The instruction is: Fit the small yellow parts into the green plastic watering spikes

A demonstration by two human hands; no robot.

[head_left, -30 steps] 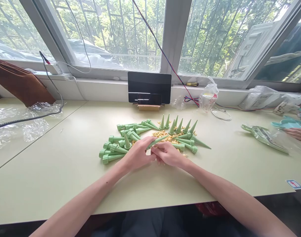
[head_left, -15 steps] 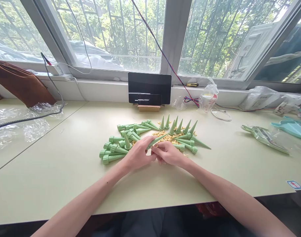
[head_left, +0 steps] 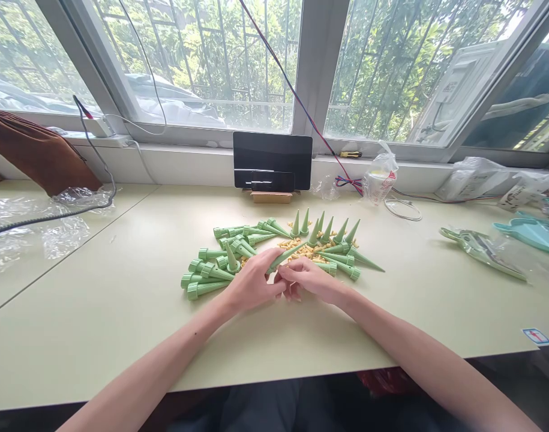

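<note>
Between the fingers of my left hand (head_left: 255, 279) is a green plant watering spike (head_left: 287, 254), its tip pointing up and to the right. My right hand (head_left: 311, 280) is closed in a pinch at the spike's lower end; whatever lies in that pinch is hidden. Just beyond my hands spreads a pile of small yellow pieces (head_left: 296, 248). Many more green spikes lie to the left (head_left: 211, 270), beside my left hand. Others stand upright at the back, such as one spike (head_left: 341, 231), and several lie flat to the right of the pile.
A black tablet (head_left: 273, 157) leans on a stand at the wall, with a phone (head_left: 273, 181) in front. To the right are a bagged cup (head_left: 380, 180), a white cable (head_left: 403, 209) and a green tool (head_left: 483, 254). Clear plastic wrap (head_left: 67, 237) and a brown bag (head_left: 40, 153) occupy the left.
My right hand has shifted very slightly at the spike's lower end, its fingers moving a little. My left hand and the spike stay almost in place.
</note>
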